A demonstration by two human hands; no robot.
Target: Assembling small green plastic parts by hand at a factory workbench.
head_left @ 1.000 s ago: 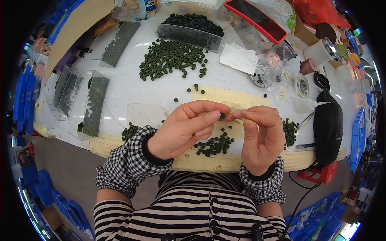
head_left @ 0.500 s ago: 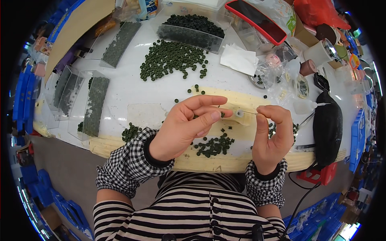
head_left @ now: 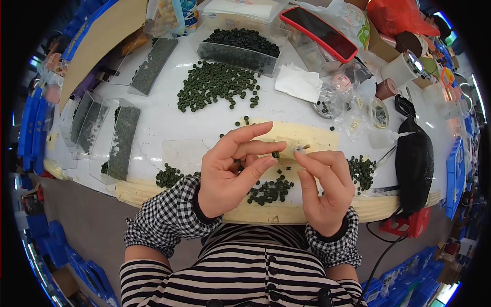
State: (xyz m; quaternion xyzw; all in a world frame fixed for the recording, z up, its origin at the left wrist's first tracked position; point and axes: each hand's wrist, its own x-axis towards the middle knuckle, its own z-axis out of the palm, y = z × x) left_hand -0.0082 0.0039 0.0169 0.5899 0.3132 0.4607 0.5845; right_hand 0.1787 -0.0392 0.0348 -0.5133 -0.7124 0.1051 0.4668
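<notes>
1. Carefully: your left hand (head_left: 225, 176) is pinching a dark green bead (head_left: 276, 154) at its fingertips, above the table edge; loosening could be dropping it into the bead pile (head_left: 270, 189)
2. Your right hand (head_left: 325, 187) is gripping a small pale piece (head_left: 302, 148), perhaps a needle; it could be missing the hole
3. Farther off, loose beads (head_left: 217, 92) are risking rolling if you are jolting the table (head_left: 169, 128)

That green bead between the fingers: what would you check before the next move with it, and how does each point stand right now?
1. Green bead pinched at the left hand fingertips: ok.
2. Right hand holds a thin needle-like tool near the bead: ok.
3. Tool tip lined up with the bead's hole: cannot tell, too small.
4. Thread on the tool: cannot tell.
5. Spare beads within reach, small pile under the hands: ok.
6. Larger bead pile and bead tray clear of both hands: ok.
</notes>
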